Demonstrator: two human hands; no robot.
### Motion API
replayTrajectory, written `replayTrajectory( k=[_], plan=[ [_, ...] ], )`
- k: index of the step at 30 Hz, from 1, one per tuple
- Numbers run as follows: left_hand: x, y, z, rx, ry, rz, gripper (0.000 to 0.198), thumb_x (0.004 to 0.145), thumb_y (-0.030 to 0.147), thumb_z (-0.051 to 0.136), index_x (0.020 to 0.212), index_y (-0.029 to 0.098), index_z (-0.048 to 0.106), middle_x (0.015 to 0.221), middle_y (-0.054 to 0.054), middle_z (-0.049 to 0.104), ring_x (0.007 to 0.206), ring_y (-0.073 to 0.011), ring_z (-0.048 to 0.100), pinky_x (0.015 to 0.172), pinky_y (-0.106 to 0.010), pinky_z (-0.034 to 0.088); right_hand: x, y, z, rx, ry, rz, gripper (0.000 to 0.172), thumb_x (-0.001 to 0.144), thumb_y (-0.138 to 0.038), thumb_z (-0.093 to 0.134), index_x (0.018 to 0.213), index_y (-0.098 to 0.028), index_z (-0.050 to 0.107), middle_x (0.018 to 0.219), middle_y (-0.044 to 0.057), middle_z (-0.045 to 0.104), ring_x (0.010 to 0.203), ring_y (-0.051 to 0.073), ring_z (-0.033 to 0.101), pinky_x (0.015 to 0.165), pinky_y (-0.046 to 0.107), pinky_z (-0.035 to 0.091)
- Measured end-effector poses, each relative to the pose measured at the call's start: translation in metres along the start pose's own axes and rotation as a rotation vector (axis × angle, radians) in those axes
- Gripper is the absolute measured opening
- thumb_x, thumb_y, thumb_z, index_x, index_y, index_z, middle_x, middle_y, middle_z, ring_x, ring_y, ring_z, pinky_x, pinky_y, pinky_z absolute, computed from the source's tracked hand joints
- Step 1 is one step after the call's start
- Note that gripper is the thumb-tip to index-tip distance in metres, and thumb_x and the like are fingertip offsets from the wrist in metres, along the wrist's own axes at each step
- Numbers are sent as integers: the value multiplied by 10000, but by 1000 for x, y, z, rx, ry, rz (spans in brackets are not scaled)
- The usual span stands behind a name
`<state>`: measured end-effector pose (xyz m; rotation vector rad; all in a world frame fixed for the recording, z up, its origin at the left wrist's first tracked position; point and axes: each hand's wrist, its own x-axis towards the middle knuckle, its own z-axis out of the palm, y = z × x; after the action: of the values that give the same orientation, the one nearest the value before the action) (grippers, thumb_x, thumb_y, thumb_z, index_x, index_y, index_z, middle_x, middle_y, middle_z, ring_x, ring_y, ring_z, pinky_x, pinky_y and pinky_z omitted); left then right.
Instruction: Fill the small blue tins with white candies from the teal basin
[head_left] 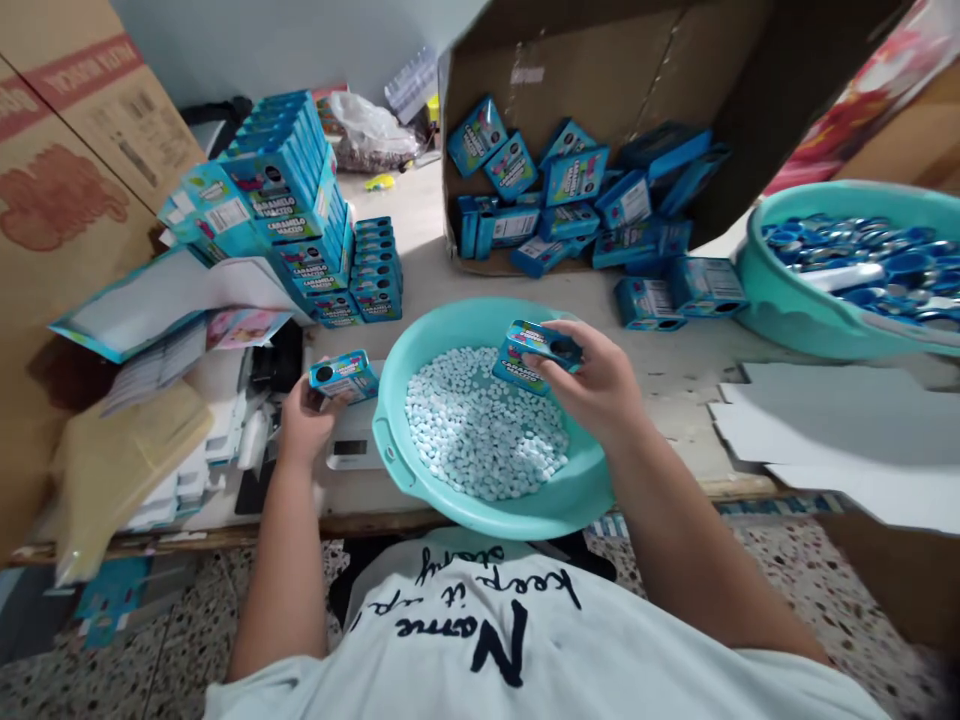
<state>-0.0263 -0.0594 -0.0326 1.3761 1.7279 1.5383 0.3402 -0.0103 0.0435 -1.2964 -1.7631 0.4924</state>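
Over the right part of a turquoise basin [420, 330], my right hand [596, 385] grips a small blue candy box [525, 350] labelled "Caramelo Macizo", thumb across its front. White round candies [487, 440] cover much of the basin's bottom. To the left of the basin, my left hand [309, 415] is closed round another blue candy box [351, 380], which has a dark round spot on its face. Beneath and beside that box, a white digital scale [356, 452] lies partly hidden by the basin.
Stacked candy boxes [311, 250] rise at the back left. A tipped cardboard carton [585, 60] holds many loose blue boxes. At right stand a second turquoise basin [795, 325] of blue wrapped pieces and flat white card sheets [847, 430]. Papers and a yellowish bag [127, 460] lie at left.
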Motion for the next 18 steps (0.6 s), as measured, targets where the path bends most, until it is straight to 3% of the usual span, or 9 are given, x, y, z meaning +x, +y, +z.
replayTrajectory(
  k=[6, 9, 13, 18],
  plan=[
    [-6, -23, -2, -5, -42, -32, 615, 593, 579, 880, 1031, 201, 672, 1119, -104, 710, 1089, -284, 701, 1015, -444, 560, -5, 5, 4, -5, -94, 69, 314, 805, -399, 727, 1070, -233, 699, 972, 74, 726, 810, 242, 679, 654, 353, 531],
    [-5, -29, -7, 17, -86, 54, 589, 665, 662, 814, 1023, 217, 674, 1144, -89, 680, 1135, -287, 675, 1031, -439, 547, -5, 7, 5, -35, -126, 75, 318, 812, -400, 743, 1085, -242, 703, 986, 72, 721, 820, 235, 677, 643, 347, 534],
    [-4, -25, -9, 0, -97, 150, 652, 835, 771, 579, 1165, 217, 671, 1188, -106, 673, 1170, -302, 656, 1064, -453, 514, -3, 7, 6, -34, -152, 85, 352, 807, -412, 763, 1110, -243, 703, 1018, 78, 716, 833, 232, 679, 607, 332, 529],
    [-5, -32, -9, -74, -151, 110, 771, 888, 823, 402, 1352, 243, 611, 1306, -108, 663, 1346, -298, 570, 1175, -444, 423, -2, 7, 6, -42, -167, 104, 358, 816, -415, 766, 1116, -229, 703, 1011, 83, 711, 831, 237, 679, 606, 341, 525]
  ],
)
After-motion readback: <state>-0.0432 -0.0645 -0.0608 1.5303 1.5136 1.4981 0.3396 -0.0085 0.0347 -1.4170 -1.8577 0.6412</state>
